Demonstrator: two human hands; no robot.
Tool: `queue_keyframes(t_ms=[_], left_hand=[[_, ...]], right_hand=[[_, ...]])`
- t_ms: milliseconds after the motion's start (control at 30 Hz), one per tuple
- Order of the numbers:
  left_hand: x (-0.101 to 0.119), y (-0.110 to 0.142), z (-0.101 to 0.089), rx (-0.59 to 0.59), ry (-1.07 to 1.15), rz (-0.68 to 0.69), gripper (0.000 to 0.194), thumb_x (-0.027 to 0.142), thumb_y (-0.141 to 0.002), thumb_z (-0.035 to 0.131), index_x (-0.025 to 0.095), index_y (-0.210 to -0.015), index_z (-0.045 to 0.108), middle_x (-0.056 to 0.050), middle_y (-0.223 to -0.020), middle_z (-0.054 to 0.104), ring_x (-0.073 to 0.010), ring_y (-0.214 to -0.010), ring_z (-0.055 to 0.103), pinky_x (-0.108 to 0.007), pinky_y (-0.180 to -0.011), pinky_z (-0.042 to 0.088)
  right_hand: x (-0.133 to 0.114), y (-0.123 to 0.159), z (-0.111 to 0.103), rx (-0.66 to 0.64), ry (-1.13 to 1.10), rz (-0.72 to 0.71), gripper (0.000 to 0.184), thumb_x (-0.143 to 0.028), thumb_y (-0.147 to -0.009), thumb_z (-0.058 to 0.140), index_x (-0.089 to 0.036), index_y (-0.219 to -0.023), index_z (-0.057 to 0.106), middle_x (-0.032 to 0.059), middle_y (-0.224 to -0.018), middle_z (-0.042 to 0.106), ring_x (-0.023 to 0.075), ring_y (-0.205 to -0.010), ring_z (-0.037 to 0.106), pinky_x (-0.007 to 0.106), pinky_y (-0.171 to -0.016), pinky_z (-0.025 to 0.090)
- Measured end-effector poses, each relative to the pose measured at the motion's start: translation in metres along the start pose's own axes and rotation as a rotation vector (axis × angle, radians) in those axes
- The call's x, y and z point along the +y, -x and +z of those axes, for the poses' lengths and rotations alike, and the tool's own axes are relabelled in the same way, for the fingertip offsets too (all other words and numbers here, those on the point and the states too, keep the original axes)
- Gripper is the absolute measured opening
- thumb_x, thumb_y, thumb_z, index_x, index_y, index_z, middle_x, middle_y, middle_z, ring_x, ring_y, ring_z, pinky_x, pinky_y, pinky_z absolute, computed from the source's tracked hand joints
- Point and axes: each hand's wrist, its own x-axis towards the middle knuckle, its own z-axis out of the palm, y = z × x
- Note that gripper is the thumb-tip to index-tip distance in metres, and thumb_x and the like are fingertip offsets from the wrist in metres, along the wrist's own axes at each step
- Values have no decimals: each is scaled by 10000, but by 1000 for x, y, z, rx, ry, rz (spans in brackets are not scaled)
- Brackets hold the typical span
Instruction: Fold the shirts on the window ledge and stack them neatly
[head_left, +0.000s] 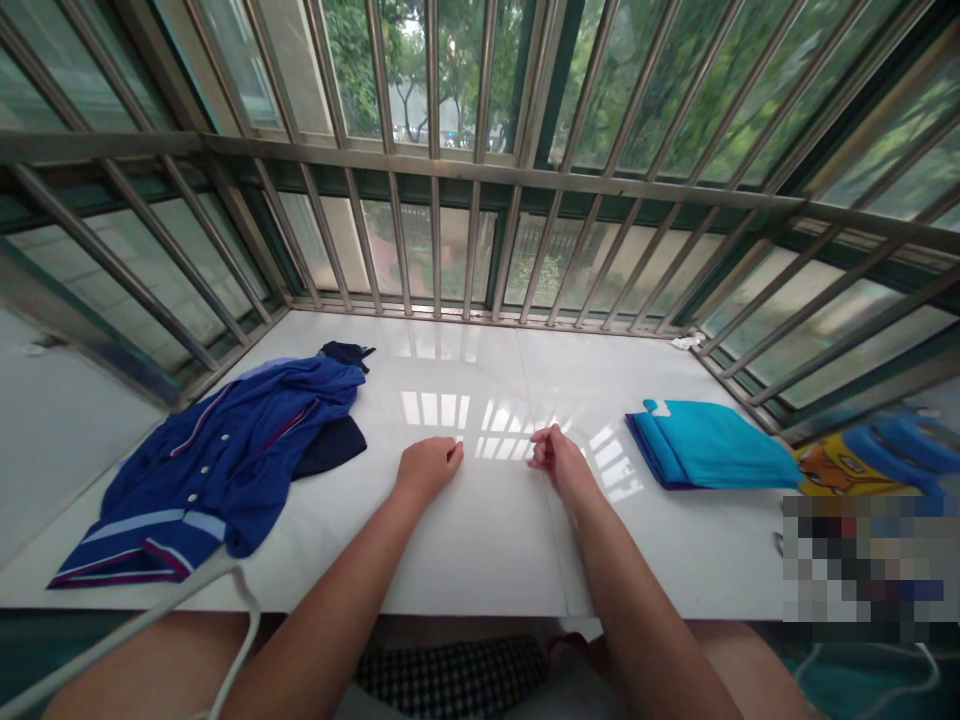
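Observation:
My left hand [429,468] rests on the white tabletop [480,540], closed in a loose fist, and nothing shows in it. Across from it, my right hand [559,462] is on the same surface with its fingers half curled and slightly apart, holding nothing. A rumpled blue polo shirt [247,460] with white buttons and striped trim lies left of my left hand. Dark navy cloth [330,448] shows from under it. To the right of my right hand sits a folded turquoise garment [720,445] with a dark blue underside layer. Neither hand touches the clothes.
Metal bars [435,240] and windows enclose the table's far side and both ends. A yellow and blue object [847,455] stands at the right edge, near a pixelated patch. A white cable [135,635] runs across the lower left. Crumpled white paper [686,342] lies in the far right corner.

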Motion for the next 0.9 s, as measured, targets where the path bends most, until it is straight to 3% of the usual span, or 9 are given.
queue_keyframes(t_ms=[133, 233, 300, 367, 500, 600, 700, 767, 900], left_hand=[[-4, -2, -4, 6, 56, -38, 469, 477, -1089, 448, 257, -827, 769, -65, -928, 811, -240, -882, 726, -313, -729, 412], [-3, -2, -3, 7, 68, -46, 462, 474, -1083, 454, 255, -815, 761, -61, -917, 810, -233, -871, 719, -309, -709, 387], [-3, -3, -2, 12, 75, -39, 459, 471, -1080, 456, 254, -802, 750, -57, -916, 811, -231, -865, 716, -311, -694, 371], [-4, -3, -1, 15, 82, -36, 461, 475, -1080, 456, 256, -794, 743, -54, -914, 811, -229, -861, 713, -312, -688, 364], [-5, -3, -1, 8, 90, -42, 462, 480, -1078, 458, 258, -793, 745, -52, -915, 811, -228, -864, 711, -311, -701, 376], [-5, -3, -2, 17, 97, -40, 457, 471, -1075, 461, 259, -785, 744, -53, -913, 806, -233, -873, 713, -313, -709, 384], [-5, -3, -1, 29, 118, -38, 459, 474, -1069, 466, 259, -766, 735, -52, -876, 796, -237, -862, 715, -315, -715, 395], [-6, -4, -1, 38, 144, -43, 485, 494, -1072, 452, 256, -754, 730, -54, -849, 790, -240, -852, 718, -318, -718, 409], [-16, -4, 3, 39, 405, -23, 611, 626, -1091, 328, 259, -957, 798, -53, -870, 812, -227, -824, 736, -321, -753, 487]], right_hand=[[-42, -2, -74, 292, 975, -303, 331, -535, -984, 629, -247, -858, 734, 99, -871, 717, 295, -898, 644, 440, -916, 503], [-62, -7, -140, 665, 1383, -229, 447, -464, -1016, 509, -149, -1220, 751, 263, -1309, 692, 433, -1261, 595, 594, -1080, 418], [-60, -10, -173, 798, 1498, -30, 651, -516, -996, 535, -64, -1451, 642, 349, -1491, 573, 514, -1389, 510, 668, -1093, 388], [-51, -11, -195, 783, 1559, 103, 773, -557, -990, 539, 2, -1523, 571, 400, -1495, 544, 546, -1381, 517, 677, -1062, 405], [-42, -16, -224, 681, 1570, 125, 599, -472, -1013, 478, -23, -1323, 726, 367, -1187, 696, 494, -1108, 677, 595, -894, 468], [-57, -19, -239, 858, 1422, 141, 508, -513, -1007, 500, -118, -1076, 812, 292, -908, 710, 432, -837, 687, 549, -727, 443], [-79, -17, -228, 1113, 1298, -2, 517, -531, -1030, 481, -130, -1044, 807, 277, -856, 700, 388, -766, 668, 526, -691, 430], [-88, -12, -195, 1118, 1247, -180, 553, -519, -1050, 457, -86, -1156, 784, 306, -957, 723, 398, -864, 696, 529, -744, 473], [-78, 7, -73, 645, 1009, -566, 539, -527, -1082, 481, -165, -1415, 700, 239, -1333, 725, 396, -1260, 664, 585, -1060, 507]])
